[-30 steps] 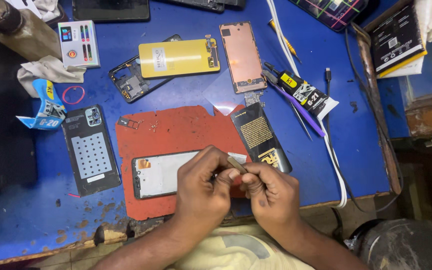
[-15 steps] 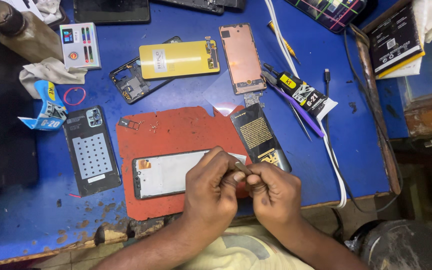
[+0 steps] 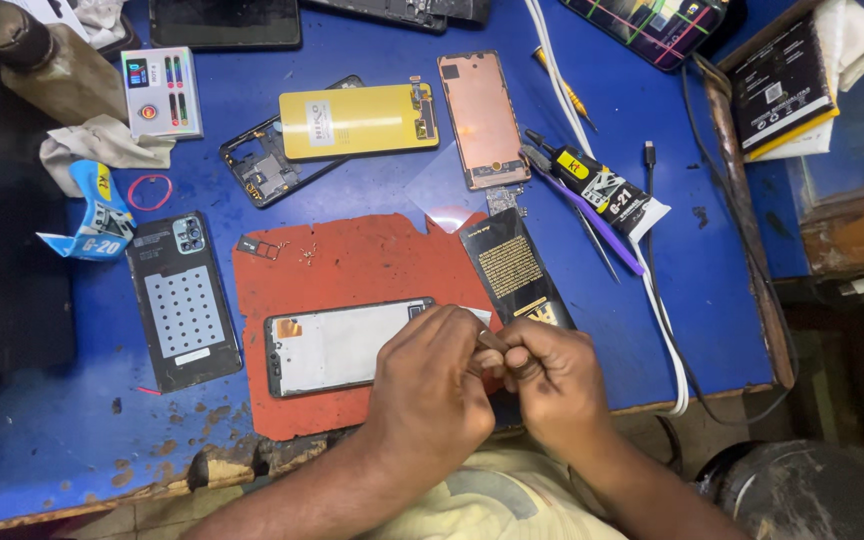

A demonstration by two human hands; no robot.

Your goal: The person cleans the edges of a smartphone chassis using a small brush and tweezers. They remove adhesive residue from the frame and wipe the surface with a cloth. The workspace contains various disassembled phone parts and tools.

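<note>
My left hand (image 3: 430, 385) and my right hand (image 3: 550, 380) meet fingertip to fingertip over the right end of a phone frame with a pale screen panel (image 3: 337, 346). That frame lies on a red work mat (image 3: 352, 265). A thin strip, possibly tape or film, is pinched between the fingers of both hands; it is mostly hidden. A black foil pouch (image 3: 514, 268) lies just beyond my right hand.
On the blue table (image 3: 52, 450) lie a dark phone back cover (image 3: 184, 310), a yellow battery on a black frame (image 3: 352, 122), a copper-coloured display panel (image 3: 482, 118), a glue tube (image 3: 607, 192), a white cable (image 3: 664, 320), a cloth (image 3: 102, 142) and a bottle (image 3: 37, 60).
Both hands have stayed together at the right end of the phone frame, with only small finger movements. The view has shifted slightly.
</note>
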